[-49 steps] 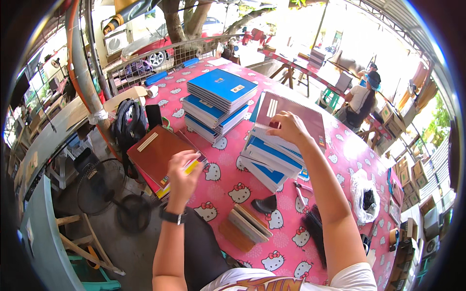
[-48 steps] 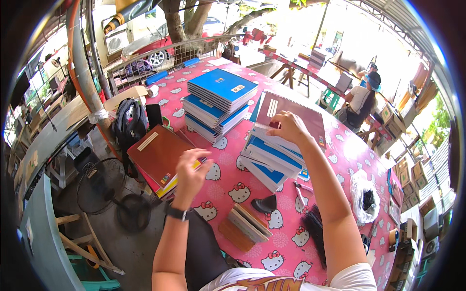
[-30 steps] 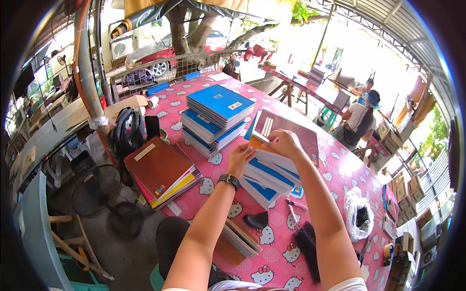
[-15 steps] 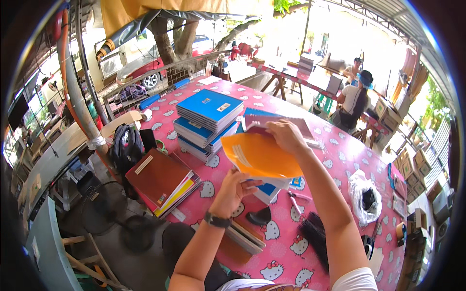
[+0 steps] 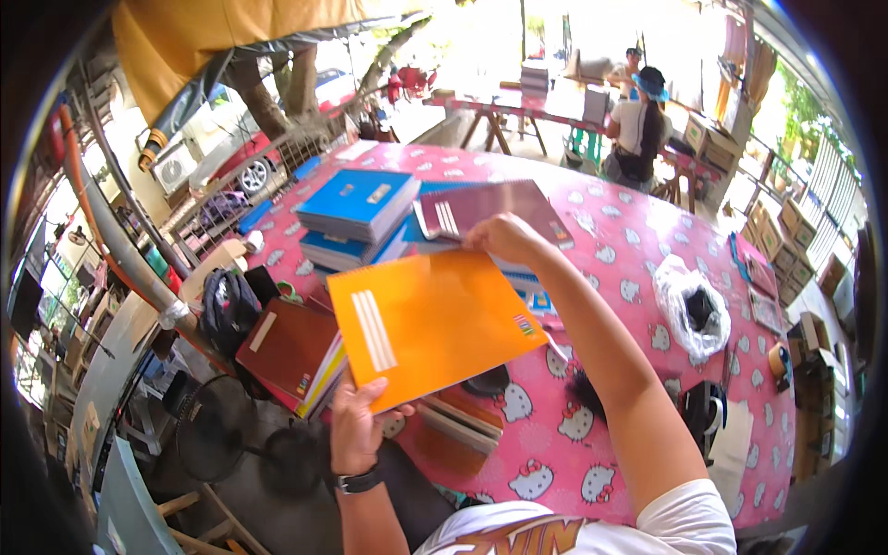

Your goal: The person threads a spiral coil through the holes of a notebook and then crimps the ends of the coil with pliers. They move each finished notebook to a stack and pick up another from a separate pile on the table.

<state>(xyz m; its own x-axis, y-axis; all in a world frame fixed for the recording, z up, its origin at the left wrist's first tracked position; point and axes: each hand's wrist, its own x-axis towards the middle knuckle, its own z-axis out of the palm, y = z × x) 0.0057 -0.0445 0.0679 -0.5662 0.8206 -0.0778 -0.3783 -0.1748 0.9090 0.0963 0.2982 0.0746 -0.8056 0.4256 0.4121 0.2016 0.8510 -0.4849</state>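
An orange notebook (image 5: pixel 435 324) with white lines and a small coloured mark on its cover is held up over the table, tilted. My left hand (image 5: pixel 359 421) grips its lower left corner, thumb on the cover. At its upper edge my right hand (image 5: pixel 504 239) is closed on it. Beyond lies a maroon spiral notebook (image 5: pixel 499 208) on top of blue ones. A tall stack of blue notebooks (image 5: pixel 359 199) stands left of that. Nearer on the left is a pile topped by a brown notebook (image 5: pixel 289 347), with yellow and pink edges below.
The table has a pink patterned cover (image 5: pixel 606 453). On it are a clear plastic bag (image 5: pixel 692 310) at right, a roll of tape (image 5: pixel 779 359), and a brown block-like bundle (image 5: pixel 458 430) near me. A standing fan (image 5: pixel 217 427) is at lower left. Two people (image 5: pixel 640 129) are at a far table.
The orange notebook has come nearer and to the left, and its cover now lies flat instead of bent. Both hands moved left with it. The view has turned slightly right.
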